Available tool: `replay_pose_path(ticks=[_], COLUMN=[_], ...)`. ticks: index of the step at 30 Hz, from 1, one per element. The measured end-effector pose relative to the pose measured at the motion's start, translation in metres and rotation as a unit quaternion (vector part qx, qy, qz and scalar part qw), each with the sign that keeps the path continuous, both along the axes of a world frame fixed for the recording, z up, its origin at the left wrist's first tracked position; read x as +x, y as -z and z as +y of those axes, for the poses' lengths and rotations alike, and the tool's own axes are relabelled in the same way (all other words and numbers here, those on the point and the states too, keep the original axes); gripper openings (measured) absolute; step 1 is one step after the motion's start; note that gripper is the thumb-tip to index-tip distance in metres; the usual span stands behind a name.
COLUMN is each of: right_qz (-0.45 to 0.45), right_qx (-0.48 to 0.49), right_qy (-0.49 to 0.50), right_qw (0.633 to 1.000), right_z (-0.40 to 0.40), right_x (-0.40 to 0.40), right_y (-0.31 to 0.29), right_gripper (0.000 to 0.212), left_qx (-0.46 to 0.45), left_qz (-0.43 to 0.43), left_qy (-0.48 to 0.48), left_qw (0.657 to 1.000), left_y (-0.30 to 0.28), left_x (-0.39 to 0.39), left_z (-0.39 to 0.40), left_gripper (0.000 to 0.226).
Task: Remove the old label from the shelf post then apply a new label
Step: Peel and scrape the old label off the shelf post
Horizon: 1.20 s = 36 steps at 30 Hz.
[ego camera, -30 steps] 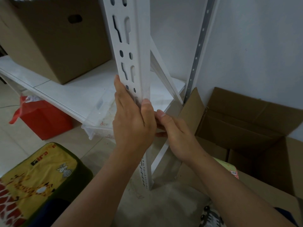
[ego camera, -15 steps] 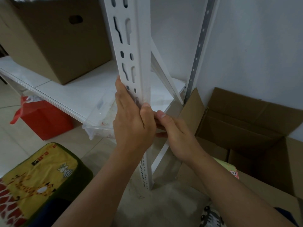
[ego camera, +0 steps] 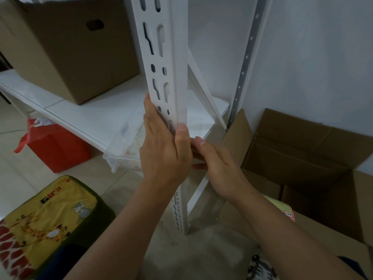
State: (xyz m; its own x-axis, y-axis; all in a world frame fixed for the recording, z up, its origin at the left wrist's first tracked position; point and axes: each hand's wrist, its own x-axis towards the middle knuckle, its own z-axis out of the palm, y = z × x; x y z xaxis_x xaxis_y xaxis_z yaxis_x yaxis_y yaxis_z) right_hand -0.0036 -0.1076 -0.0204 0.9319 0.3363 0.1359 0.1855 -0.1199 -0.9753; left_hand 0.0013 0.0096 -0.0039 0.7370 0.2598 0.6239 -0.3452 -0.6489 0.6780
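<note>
The white slotted shelf post (ego camera: 161, 57) stands upright in the middle of the head view. My left hand (ego camera: 163, 150) lies flat against it, with straight fingers along its left face and the thumb pressing on its front corner. Just above the thumb the paint looks smudged (ego camera: 180, 116); I cannot make out a label there. My right hand (ego camera: 218, 164) reaches in from the right. Its thumb points up and its fingers run toward the post's right side, with their tips hidden behind my left hand.
A closed cardboard box (ego camera: 66, 47) sits on the white shelf board (ego camera: 96, 112). A clear plastic tray (ego camera: 125, 146) and a red bag (ego camera: 54, 146) lie under the shelf. An open cardboard box (ego camera: 314, 158) stands at the right by the wall, and a yellow cushion (ego camera: 46, 221) lies at the lower left.
My left thumb slid slightly down the post's corner and back up. Both hands otherwise stay where they were.
</note>
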Motion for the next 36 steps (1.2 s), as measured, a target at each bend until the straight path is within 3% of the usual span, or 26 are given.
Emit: replay_pose_path(ticks=[19,36], right_qz=[-0.006,0.010], right_qx=[-0.002,0.012], right_qy=[0.006,-0.002], right_qw=[1.000,1.000], right_z=[0.000,0.000], right_x=[0.000,-0.001], right_y=[0.001,0.000], right_gripper=[0.055,0.058], left_qx=[0.027,0.025], left_qz=[0.009,0.020], left_qy=[-0.062,-0.051], left_qw=[0.998,0.998], left_y=[0.002,0.003], left_x=[0.000,-0.001], left_z=[-0.008,-0.007], left_gripper=[0.076,0.079])
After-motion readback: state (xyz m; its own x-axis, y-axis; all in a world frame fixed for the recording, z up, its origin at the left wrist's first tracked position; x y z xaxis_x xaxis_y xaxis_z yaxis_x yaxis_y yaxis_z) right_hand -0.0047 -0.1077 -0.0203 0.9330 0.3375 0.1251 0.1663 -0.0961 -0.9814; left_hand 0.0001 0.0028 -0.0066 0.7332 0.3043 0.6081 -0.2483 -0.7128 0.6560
